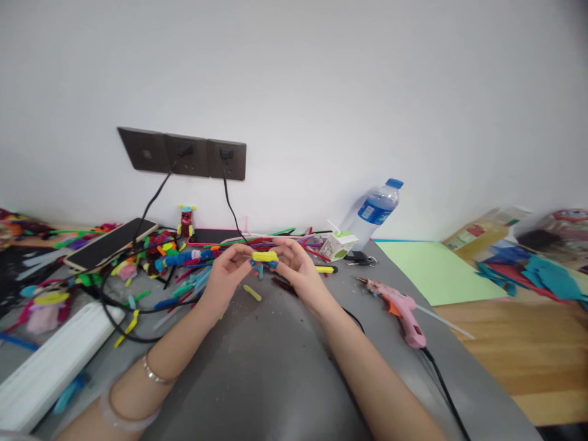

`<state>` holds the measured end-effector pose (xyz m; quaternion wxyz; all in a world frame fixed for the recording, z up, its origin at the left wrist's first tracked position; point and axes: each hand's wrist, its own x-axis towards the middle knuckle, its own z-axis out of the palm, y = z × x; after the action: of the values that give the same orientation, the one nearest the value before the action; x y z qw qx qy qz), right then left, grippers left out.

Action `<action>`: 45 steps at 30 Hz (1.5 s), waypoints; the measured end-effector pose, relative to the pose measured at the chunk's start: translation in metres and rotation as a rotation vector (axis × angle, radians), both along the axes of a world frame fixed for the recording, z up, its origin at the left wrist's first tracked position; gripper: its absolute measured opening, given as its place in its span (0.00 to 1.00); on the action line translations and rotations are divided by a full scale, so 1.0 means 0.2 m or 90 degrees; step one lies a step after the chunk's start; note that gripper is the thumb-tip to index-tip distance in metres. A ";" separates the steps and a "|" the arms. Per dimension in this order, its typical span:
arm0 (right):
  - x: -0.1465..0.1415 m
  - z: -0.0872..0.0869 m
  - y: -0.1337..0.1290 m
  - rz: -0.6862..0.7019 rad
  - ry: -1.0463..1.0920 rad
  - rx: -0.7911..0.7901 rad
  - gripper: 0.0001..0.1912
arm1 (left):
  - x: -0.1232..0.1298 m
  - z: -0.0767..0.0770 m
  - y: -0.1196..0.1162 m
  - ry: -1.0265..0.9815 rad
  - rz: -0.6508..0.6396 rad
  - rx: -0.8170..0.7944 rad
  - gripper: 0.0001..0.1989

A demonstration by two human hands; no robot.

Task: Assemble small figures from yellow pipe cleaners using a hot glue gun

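Both hands, left hand (226,274) and right hand (297,267), pinch a yellow-and-blue pipe-cleaner piece (264,258) above the grey mat (266,361), with a pink glue gun (400,304) lying to the right and a water bottle (374,211) behind.

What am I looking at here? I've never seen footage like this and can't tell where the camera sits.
The camera is worn on a person's head, looking forward and down at their own bare hands. The left hand and right hand together pinch a small yellow and blue pipe-cleaner figure above a grey table. A loose yellow piece lies just below. Left lies a heap of coloured pipe cleaners and a phone; right, a pink glue gun, a water bottle and green paper.
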<state>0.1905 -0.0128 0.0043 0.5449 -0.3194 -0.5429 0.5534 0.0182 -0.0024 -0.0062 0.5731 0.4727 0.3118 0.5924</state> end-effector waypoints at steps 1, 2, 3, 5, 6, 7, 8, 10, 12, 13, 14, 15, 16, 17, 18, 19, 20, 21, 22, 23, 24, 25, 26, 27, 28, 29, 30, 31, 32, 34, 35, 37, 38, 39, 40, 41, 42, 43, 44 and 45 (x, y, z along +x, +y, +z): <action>0.00 0.00 0.00 0.001 -0.001 0.005 0.25 | 0.00 0.00 0.00 -0.001 -0.004 -0.002 0.10; 0.00 0.00 0.00 -0.001 -0.004 0.012 0.24 | 0.00 0.00 0.00 -0.002 -0.009 -0.005 0.10; 0.00 0.00 0.00 -0.004 -0.009 0.019 0.24 | 0.00 0.01 0.00 -0.004 -0.015 -0.009 0.10; 0.00 0.00 -0.01 -0.009 -0.017 0.031 0.23 | 0.00 0.01 -0.01 -0.010 -0.022 -0.013 0.10; 0.00 0.00 -0.01 -0.011 -0.020 0.034 0.23 | 0.00 0.01 -0.01 -0.011 -0.025 -0.014 0.10; 0.00 0.01 -0.01 -0.011 -0.022 0.036 0.23 | 0.00 0.02 -0.01 -0.012 -0.026 -0.013 0.10; 0.00 0.01 -0.01 -0.011 -0.024 0.037 0.23 | 0.00 0.02 -0.01 -0.012 -0.027 -0.011 0.10; 0.00 0.02 -0.01 -0.009 -0.027 0.037 0.23 | 0.00 0.02 -0.01 -0.010 -0.030 -0.005 0.10; 0.00 0.02 -0.01 -0.008 -0.030 0.037 0.23 | 0.00 0.01 -0.01 -0.004 -0.030 0.004 0.09; 0.00 0.03 -0.01 -0.007 -0.031 0.037 0.23 | 0.00 0.01 -0.01 0.000 -0.030 0.008 0.09; 0.00 0.03 -0.01 -0.007 -0.032 0.038 0.24 | 0.00 0.01 -0.01 0.005 -0.028 0.012 0.08; 0.00 0.03 -0.02 -0.007 -0.033 0.040 0.24 | 0.00 0.01 -0.01 0.009 -0.027 0.016 0.08; 0.00 0.03 -0.02 -0.007 -0.034 0.042 0.24 | 0.00 0.01 -0.01 0.013 -0.025 0.019 0.08; 0.00 0.04 -0.02 -0.007 -0.036 0.044 0.24 | 0.00 0.01 -0.01 0.015 -0.023 0.022 0.08; 0.00 0.04 -0.02 -0.007 -0.037 0.045 0.24 | 0.00 0.01 -0.01 0.016 -0.022 0.023 0.08; 0.00 0.04 -0.02 -0.008 -0.038 0.045 0.24 | 0.00 0.01 -0.01 0.016 -0.021 0.023 0.08; 0.00 0.04 -0.02 -0.008 -0.038 0.046 0.24 | 0.00 0.02 -0.01 0.015 -0.021 0.024 0.08; 0.00 0.04 -0.02 -0.007 -0.036 0.048 0.25 | 0.00 0.02 -0.01 0.013 -0.023 0.025 0.09; 0.00 0.04 -0.02 -0.006 -0.034 0.050 0.25 | 0.00 0.02 -0.01 0.010 -0.024 0.026 0.09; 0.00 0.04 -0.02 -0.003 -0.032 0.051 0.25 | 0.00 0.02 -0.01 0.009 -0.026 0.029 0.08; 0.00 0.04 -0.02 0.000 -0.032 0.050 0.25 | 0.00 0.02 -0.01 0.009 -0.027 0.032 0.08; 0.00 0.04 -0.02 0.002 -0.035 0.045 0.25 | 0.00 0.02 -0.01 0.011 -0.028 0.035 0.08; 0.00 0.04 -0.02 0.004 -0.039 0.039 0.26 | 0.00 0.02 -0.01 0.014 -0.028 0.038 0.08; 0.00 0.04 -0.03 0.002 -0.044 0.035 0.26 | 0.00 0.02 0.00 0.016 -0.027 0.038 0.08; 0.00 0.04 -0.03 0.001 -0.052 0.032 0.26 | 0.00 0.02 -0.01 0.017 -0.026 0.038 0.08; 0.00 0.04 -0.02 0.000 -0.062 0.030 0.25 | 0.00 0.02 -0.01 0.017 -0.026 0.036 0.09; 0.00 0.04 -0.02 0.003 -0.074 0.028 0.23 | 0.00 0.02 -0.01 0.016 -0.026 0.035 0.09; 0.00 0.04 -0.02 0.007 -0.086 0.024 0.22 | -0.01 0.02 -0.01 0.015 -0.027 0.034 0.09; 0.00 0.04 -0.02 0.013 -0.098 0.019 0.21 | -0.01 0.02 -0.01 0.014 -0.031 0.034 0.10; 0.01 0.05 -0.02 0.021 -0.111 0.010 0.20 | -0.01 0.01 0.00 0.012 -0.046 0.038 0.10; 0.01 0.05 -0.02 0.021 -0.111 0.009 0.20 | -0.01 0.01 0.00 0.010 -0.056 0.041 0.10; 0.01 0.05 -0.02 0.022 -0.105 0.010 0.21 | -0.01 0.01 0.00 0.007 -0.075 0.046 0.10; 0.01 0.05 -0.02 0.024 -0.102 0.010 0.21 | -0.01 0.01 0.00 0.004 -0.082 0.047 0.10; 0.01 0.05 -0.02 0.026 -0.099 0.011 0.21 | -0.01 0.01 -0.01 0.001 -0.088 0.045 0.11; 0.01 0.05 -0.02 0.026 -0.097 0.012 0.21 | -0.01 0.01 -0.01 -0.004 -0.094 0.042 0.11; 0.01 0.05 -0.02 0.025 -0.097 0.014 0.20 | -0.01 0.02 -0.01 -0.010 -0.101 0.038 0.12; 0.01 0.04 -0.02 0.021 -0.098 0.018 0.20 | -0.01 0.02 -0.01 -0.014 -0.108 0.037 0.13; 0.01 0.04 -0.01 0.015 -0.102 0.023 0.19 | -0.01 0.01 -0.01 -0.013 -0.114 0.040 0.14; 0.01 0.04 -0.02 0.006 -0.109 0.028 0.18 | -0.01 0.01 -0.01 -0.007 -0.119 0.048 0.14; 0.01 0.04 -0.02 -0.004 -0.119 0.034 0.16 | -0.01 0.01 -0.01 0.004 -0.121 0.060 0.14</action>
<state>0.1922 -0.0161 0.0130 0.5016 -0.3569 -0.6051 0.5048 0.0162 -0.0039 -0.0051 0.6030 0.5284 0.2392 0.5477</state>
